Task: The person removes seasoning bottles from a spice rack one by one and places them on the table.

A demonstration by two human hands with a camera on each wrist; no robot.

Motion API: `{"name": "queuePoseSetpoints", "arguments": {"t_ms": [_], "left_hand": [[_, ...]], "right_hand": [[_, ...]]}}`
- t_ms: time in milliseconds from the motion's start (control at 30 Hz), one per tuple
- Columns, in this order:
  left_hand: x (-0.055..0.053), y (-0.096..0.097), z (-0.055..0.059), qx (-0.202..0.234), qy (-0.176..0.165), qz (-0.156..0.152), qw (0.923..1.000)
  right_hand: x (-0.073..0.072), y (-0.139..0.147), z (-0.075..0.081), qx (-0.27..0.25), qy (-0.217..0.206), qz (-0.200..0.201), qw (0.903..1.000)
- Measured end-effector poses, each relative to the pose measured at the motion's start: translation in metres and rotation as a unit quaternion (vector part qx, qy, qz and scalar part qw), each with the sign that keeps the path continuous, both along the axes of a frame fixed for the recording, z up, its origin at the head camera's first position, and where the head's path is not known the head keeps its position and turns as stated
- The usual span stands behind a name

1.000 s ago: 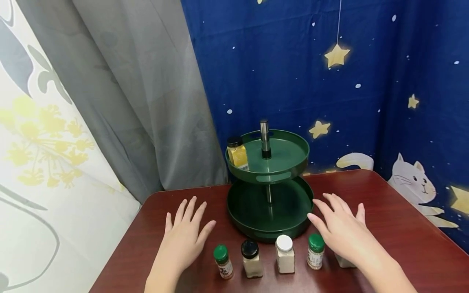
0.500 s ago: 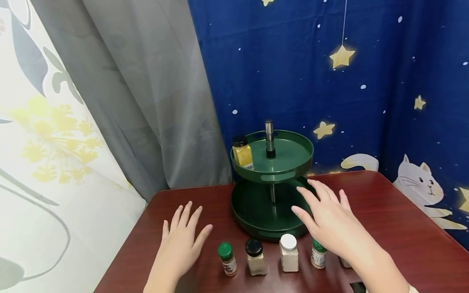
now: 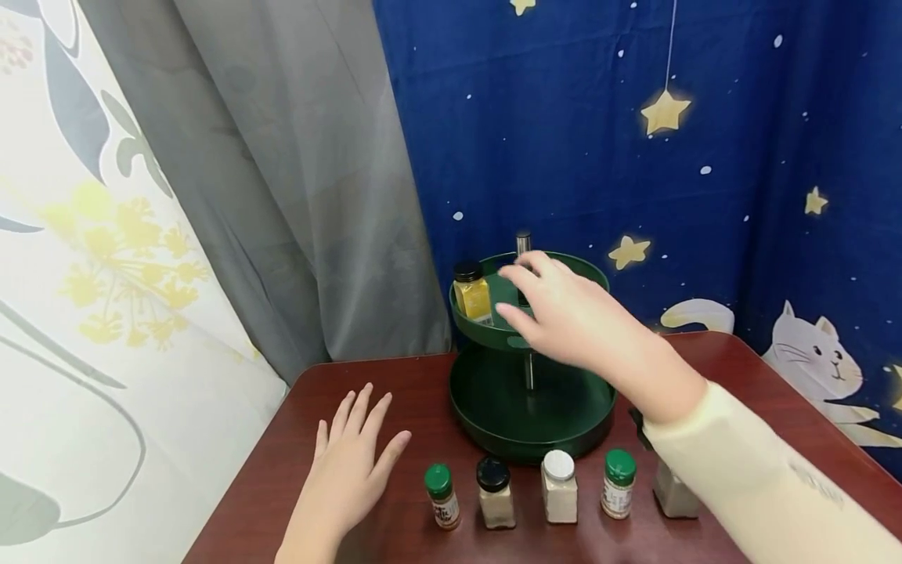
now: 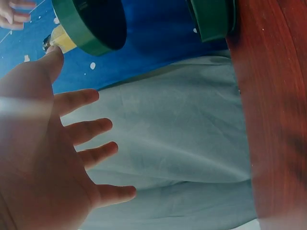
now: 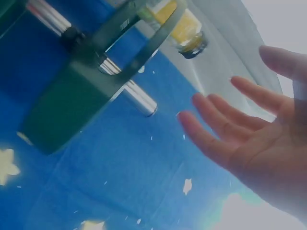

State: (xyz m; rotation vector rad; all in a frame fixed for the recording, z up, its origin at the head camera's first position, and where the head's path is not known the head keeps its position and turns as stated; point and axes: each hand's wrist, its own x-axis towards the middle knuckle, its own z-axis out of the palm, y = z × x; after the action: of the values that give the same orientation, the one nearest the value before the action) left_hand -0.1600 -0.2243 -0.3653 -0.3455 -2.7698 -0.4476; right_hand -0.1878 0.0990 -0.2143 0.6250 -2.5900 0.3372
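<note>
A green two-tier turntable tray [image 3: 532, 448] stands toward the back of the table, with a metal post [image 3: 523, 244] through its middle. In its upper tier sits a yellow spice jar [image 3: 473, 299] with a black lid, at the left rim. My right hand [image 3: 567, 313] hovers over that tier, thumb and fingers spread toward the jar and holding nothing; in the right wrist view a gap shows between the fingertips and the jar [image 5: 184, 26]. Low at the table's left, my left hand [image 3: 347, 470] has its fingers spread, with nothing in it.
In a row before the tray stand a green-capped shaker [image 3: 444, 505], a black-capped jar [image 3: 497, 505], a white-capped jar [image 3: 560, 497], another green-capped shaker [image 3: 617, 495] and a jar [image 3: 674, 497] partly hidden by the right sleeve [image 3: 782, 470]. Curtains hang behind the table [image 3: 282, 478].
My right hand has risen and moved left, from beside the tray to over its upper tier near the yellow jar. The left hand stays nearly where it was. The head view has shifted slightly.
</note>
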Motion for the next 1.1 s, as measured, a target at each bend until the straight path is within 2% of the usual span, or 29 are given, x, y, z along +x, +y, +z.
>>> {"name": "queuePoseSetpoints", "arguments": {"t_ms": [100, 200, 300, 433, 567, 767, 1100], "left_hand": [[-0.004, 0.003, 0.0, 0.001, 0.006, -0.01, 0.9999], [-0.015, 0.007, 0.002, 0.001, 0.011, -0.02, 0.9997], [-0.027, 0.014, 0.008, -0.002, 0.018, -0.034, 0.9993], [-0.046, 0.026, 0.017, -0.005, 0.001, -0.061, 0.9982], [-0.067, 0.038, 0.022, -0.008, -0.021, -0.075, 0.9969], [-0.09, 0.05, 0.023, -0.015, -0.019, -0.077, 0.9967], [-0.105, 0.055, 0.027, -0.018, -0.034, -0.076, 0.9964]], "right_hand": [[-0.02, -0.013, 0.018, 0.009, -0.024, 0.011, 0.9996], [-0.038, -0.025, 0.029, 0.025, -0.04, 0.012, 0.9988], [-0.051, -0.036, 0.035, 0.043, -0.065, 0.002, 0.997], [-0.065, -0.049, 0.036, 0.065, -0.104, -0.003, 0.9925], [-0.071, -0.056, 0.034, 0.077, -0.12, 0.007, 0.9897], [-0.077, -0.056, 0.031, 0.069, -0.121, 0.005, 0.9902], [-0.092, -0.055, 0.026, 0.035, -0.151, 0.007, 0.9879]]}}
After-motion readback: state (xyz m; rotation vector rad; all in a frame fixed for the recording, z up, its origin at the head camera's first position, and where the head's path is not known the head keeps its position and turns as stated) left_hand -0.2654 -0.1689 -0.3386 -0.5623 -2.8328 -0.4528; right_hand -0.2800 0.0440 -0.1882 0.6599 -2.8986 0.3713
